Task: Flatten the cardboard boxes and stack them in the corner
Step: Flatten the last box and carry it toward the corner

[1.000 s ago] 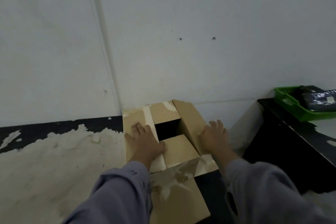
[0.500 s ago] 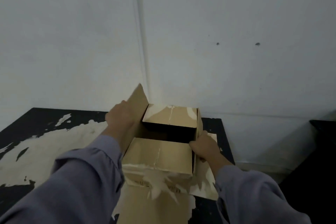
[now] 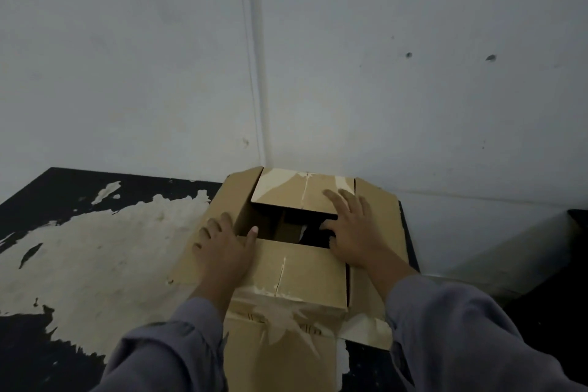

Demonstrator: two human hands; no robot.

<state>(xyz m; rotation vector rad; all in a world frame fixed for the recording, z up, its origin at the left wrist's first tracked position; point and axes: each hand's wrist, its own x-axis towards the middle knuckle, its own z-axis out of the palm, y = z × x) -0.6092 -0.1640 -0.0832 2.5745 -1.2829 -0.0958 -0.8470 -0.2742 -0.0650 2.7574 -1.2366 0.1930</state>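
A brown cardboard box (image 3: pixel 296 274) with torn tape marks sits on the floor in the corner where two white walls meet. Its four top flaps are folded down, leaving a dark gap in the middle. My left hand (image 3: pixel 222 248) lies flat on the left flap, fingers straight, thumb at the edge of the gap. My right hand (image 3: pixel 353 232) presses flat across the right flap and the far flap, fingers spread. More cardboard (image 3: pixel 280 356) extends from the box toward me at the bottom of the view.
The floor (image 3: pixel 95 258) is black with large worn pale patches to the left. White walls (image 3: pixel 413 105) close the corner right behind the box. A dark low edge (image 3: pixel 577 219) shows at the far right.
The left flap, which my left hand held upright, now lies folded down. My right hand moved from the box's right edge onto the top flaps. The view shifted slightly.
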